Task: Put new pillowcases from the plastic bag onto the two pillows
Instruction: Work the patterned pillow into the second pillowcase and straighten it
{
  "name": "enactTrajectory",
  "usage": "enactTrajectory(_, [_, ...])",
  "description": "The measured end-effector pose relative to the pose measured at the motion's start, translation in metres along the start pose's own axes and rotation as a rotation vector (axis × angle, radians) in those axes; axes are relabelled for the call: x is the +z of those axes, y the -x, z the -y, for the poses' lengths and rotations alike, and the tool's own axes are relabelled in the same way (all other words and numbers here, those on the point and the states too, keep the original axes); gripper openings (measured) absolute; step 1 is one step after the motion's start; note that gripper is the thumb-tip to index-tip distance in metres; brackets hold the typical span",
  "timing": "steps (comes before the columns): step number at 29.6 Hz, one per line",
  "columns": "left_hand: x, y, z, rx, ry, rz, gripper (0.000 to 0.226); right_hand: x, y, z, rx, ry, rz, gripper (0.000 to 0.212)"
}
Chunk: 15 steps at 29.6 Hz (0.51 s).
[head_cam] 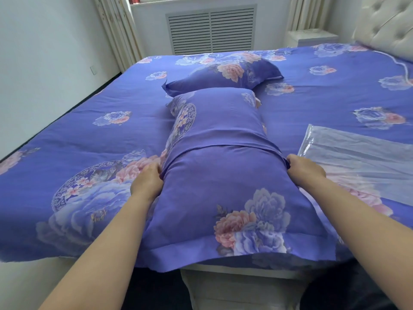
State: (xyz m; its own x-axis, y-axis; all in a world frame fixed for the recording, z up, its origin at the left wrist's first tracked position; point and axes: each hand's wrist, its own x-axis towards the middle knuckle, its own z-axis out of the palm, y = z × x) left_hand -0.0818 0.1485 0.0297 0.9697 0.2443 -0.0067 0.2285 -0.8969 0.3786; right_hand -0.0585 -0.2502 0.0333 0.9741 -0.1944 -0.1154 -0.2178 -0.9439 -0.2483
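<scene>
A pillow (219, 121) in a purple floral pillowcase (223, 204) lies lengthwise on the bed in front of me. The case's flap edge crosses the pillow's middle. My left hand (147, 180) grips the case's left side at that fold, fingers curled into the cloth. On the right side at the same height, my right hand (305, 170) pinches the case's edge. A second pillow (223, 72) in the same floral case lies flat behind the first. The clear plastic bag (357, 157) lies flat on the bed to my right.
The bed is covered by a matching purple floral sheet (89, 135). A tufted headboard (388, 23) stands at the far right, with a white nightstand (312, 38) beside it. A vented radiator cover (211, 30) and curtains (116, 30) line the back wall.
</scene>
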Motion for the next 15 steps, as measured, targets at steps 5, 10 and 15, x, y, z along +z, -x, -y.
enactTrajectory(5, [-0.022, 0.004, -0.037, 0.383, 0.111, -0.377, 0.039, -0.013, 0.002, 0.011, -0.296, -0.256, -0.398, 0.039])
enactTrajectory(10, [-0.037, 0.009, -0.072, 0.566, 0.112, -0.645, 0.015, -0.027, 0.006, 0.034, -0.385, -0.345, -0.783, 0.013])
enactTrajectory(15, [-0.017, 0.019, -0.039, 0.688, 0.017, -0.668, 0.017, -0.002, 0.025, 0.014, -0.514, -0.171, -0.896, 0.017])
